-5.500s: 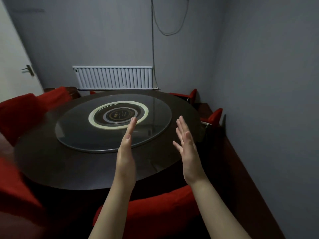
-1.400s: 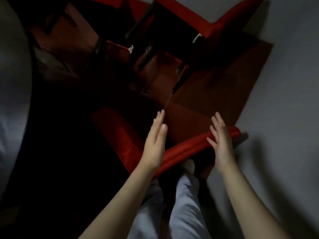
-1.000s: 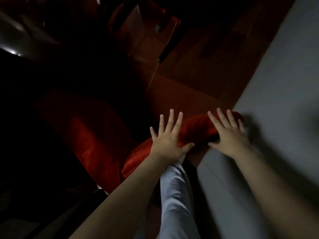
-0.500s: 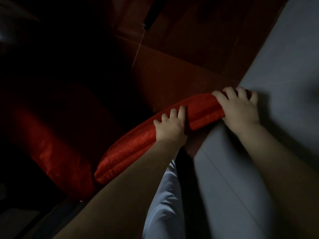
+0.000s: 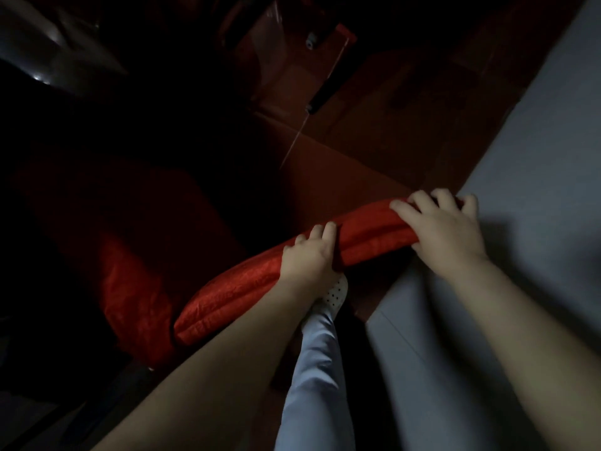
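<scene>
**Fingers curled over a red chair back [image 5: 367, 237]**

Fingers of 2 hands grip the padded top of the chair back. The left hand [image 5: 307, 257] holds it near the middle, fingers pressed together and hooked over the far side, thumb hidden. The right hand [image 5: 445, 232] holds the end beside the grey wall [image 5: 527, 151], its fingers slightly spread and bent over the fabric. The chair stands at the edge of the brown floor [image 5: 344, 167], along the wall, its seat [image 5: 133, 281] in shadow.
</scene>
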The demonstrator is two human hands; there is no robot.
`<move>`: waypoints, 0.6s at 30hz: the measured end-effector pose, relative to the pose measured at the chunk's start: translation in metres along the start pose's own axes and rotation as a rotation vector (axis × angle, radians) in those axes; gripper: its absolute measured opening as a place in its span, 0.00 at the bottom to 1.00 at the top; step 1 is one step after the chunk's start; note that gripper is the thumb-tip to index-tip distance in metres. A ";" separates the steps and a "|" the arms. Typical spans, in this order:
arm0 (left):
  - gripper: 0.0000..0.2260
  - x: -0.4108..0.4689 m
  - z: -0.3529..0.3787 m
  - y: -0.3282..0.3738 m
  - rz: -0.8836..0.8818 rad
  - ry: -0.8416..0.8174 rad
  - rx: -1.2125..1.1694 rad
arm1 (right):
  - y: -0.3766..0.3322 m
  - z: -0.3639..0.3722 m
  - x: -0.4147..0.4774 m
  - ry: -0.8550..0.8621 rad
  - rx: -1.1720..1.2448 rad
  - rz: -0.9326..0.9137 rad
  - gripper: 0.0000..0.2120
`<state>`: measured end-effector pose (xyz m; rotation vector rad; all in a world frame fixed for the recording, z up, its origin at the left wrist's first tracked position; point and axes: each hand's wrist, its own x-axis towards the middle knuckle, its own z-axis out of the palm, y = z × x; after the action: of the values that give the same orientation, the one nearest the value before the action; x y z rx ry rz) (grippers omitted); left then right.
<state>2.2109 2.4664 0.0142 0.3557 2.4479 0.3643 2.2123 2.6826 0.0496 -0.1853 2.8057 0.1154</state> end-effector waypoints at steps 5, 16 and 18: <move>0.37 -0.067 -0.082 -0.030 -0.031 0.173 -0.056 | -0.040 -0.112 -0.003 0.217 -0.034 -0.216 0.37; 0.36 -0.234 -0.190 -0.112 -0.138 0.456 -0.245 | -0.147 -0.283 -0.033 0.466 0.258 -0.641 0.43; 0.35 -0.271 -0.194 -0.129 -0.173 0.524 -0.277 | -0.156 -0.297 -0.044 0.364 0.546 -0.541 0.48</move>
<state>2.2764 2.2219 0.2664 -0.0867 2.8508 0.7919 2.1815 2.5034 0.3354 -0.8829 2.8808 -0.8710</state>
